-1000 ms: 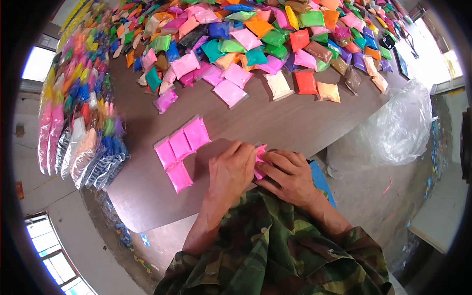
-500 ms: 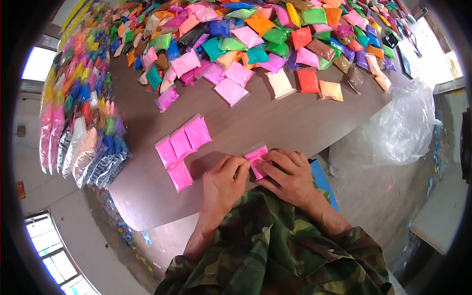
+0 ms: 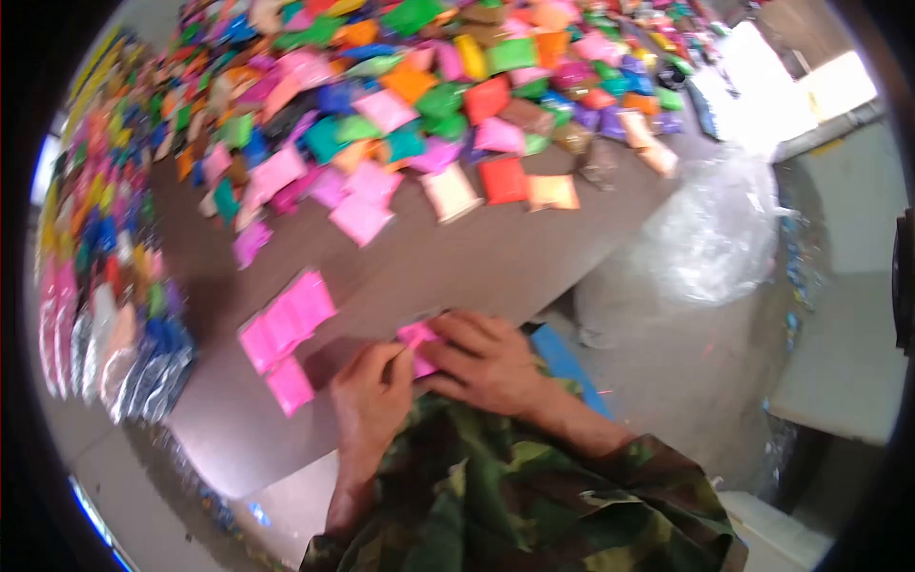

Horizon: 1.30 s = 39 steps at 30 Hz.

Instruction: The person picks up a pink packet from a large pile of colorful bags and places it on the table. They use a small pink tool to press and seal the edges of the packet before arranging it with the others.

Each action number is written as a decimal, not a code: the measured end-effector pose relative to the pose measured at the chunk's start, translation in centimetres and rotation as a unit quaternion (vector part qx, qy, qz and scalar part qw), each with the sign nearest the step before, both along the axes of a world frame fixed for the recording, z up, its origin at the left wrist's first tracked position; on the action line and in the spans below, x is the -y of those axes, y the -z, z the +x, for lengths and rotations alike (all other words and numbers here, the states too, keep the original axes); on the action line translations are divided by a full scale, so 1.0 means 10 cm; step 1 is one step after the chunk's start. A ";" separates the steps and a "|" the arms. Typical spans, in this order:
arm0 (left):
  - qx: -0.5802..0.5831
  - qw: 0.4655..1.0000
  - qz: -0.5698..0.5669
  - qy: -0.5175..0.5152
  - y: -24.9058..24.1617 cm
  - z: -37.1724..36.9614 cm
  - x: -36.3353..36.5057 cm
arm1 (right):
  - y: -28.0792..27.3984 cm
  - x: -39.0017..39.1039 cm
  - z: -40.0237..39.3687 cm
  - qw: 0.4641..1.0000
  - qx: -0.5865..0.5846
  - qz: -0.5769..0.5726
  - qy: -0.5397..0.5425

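A small pink packet (image 3: 416, 337) lies near the front edge of the brown table, between my hands. My left hand (image 3: 374, 386) pinches the packet's left side with thumb and forefinger. Bent over its right side, my right hand (image 3: 488, 364) covers part of it, with the fingers spread on the pink surface. To the left, several more pink packets (image 3: 289, 319) lie side by side on the table, touching one another, one of them lower than the rest. The picture is somewhat blurred.
A large heap of coloured packets (image 3: 443, 100) covers the back of the table (image 3: 229, 429). Long filled bags (image 3: 100, 286) stand along the left side. A clear plastic bag (image 3: 720, 229) is at the right, and a blue object (image 3: 570, 370) sits by my right forearm.
The whole view has shifted, so the table, packets and hands appear further left and mostly lower. Both hands remain at the same pink packet.
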<state>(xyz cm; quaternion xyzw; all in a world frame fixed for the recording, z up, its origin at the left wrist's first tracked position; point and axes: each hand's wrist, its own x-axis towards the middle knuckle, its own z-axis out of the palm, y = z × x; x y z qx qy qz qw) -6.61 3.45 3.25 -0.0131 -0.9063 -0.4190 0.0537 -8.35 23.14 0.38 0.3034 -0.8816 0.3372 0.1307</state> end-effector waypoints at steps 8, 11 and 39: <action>-0.014 0.999 -0.046 0.008 0.10 -0.15 0.03 | -0.05 0.03 0.06 1.000 0.008 -0.004 0.025; -0.023 0.998 -0.063 -0.001 0.02 -0.24 0.00 | -0.03 0.07 0.04 0.998 -0.001 -0.017 0.062; -0.025 0.999 -0.015 -0.043 0.25 -0.16 0.07 | 0.02 0.10 -0.10 0.992 -0.008 -0.065 0.107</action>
